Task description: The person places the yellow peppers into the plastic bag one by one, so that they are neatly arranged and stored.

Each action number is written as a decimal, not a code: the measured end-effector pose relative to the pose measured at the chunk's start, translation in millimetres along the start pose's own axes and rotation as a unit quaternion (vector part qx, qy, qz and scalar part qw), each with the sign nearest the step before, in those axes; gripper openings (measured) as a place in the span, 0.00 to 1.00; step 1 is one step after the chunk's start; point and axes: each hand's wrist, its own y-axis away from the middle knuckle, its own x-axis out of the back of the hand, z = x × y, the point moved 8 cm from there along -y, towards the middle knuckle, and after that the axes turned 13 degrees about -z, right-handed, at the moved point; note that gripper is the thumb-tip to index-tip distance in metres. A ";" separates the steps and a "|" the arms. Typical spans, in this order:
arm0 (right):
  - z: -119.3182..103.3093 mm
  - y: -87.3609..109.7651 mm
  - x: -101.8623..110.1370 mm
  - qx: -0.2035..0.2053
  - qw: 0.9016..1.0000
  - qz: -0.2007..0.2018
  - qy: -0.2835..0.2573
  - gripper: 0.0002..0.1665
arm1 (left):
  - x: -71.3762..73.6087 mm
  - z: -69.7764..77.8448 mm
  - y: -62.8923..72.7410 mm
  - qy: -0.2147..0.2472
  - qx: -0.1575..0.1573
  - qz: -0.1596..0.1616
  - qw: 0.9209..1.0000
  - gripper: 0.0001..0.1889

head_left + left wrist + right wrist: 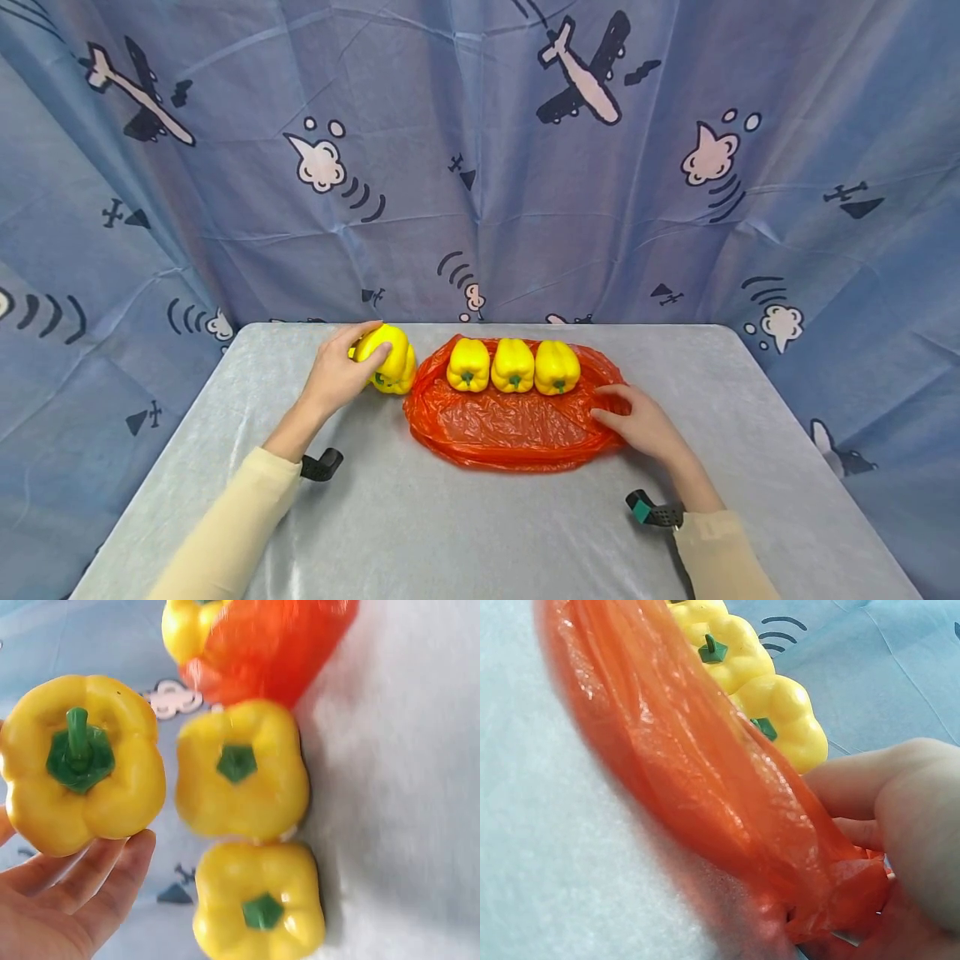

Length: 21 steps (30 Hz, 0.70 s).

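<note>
- Left hand (330,375): fingers and thumb curled round a raised yellow bell pepper (384,343); smooth skin could slip should the hold slacken.
- Beneath it, two more yellow bell peppers (241,806) sit side by side on the counter (480,533), left of the bag; a low swing could knock them.
- Red plastic bag (510,421): mouth open, three peppers (513,360) in a row along its far side; a sharp tug might tear the thin film or topple them.
- Right hand (643,421): thumb and fingers slightly parted, bag's right edge between them; a slack hold could let the rim fold inward.
- Obscured, left: held pepper masks most of the pair in the head view; left wrist view cuts one off.
- Obscured, right: fingertips behind film, thumb blurred; firmness of pinch cannot be told.
</note>
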 end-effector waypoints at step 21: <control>1.5 -1.0 -1.0 0.001 1.000 0.001 0.000 0.26 | -61.8 54.4 -10.7 -0.001 -0.017 -0.025 1.000 0.25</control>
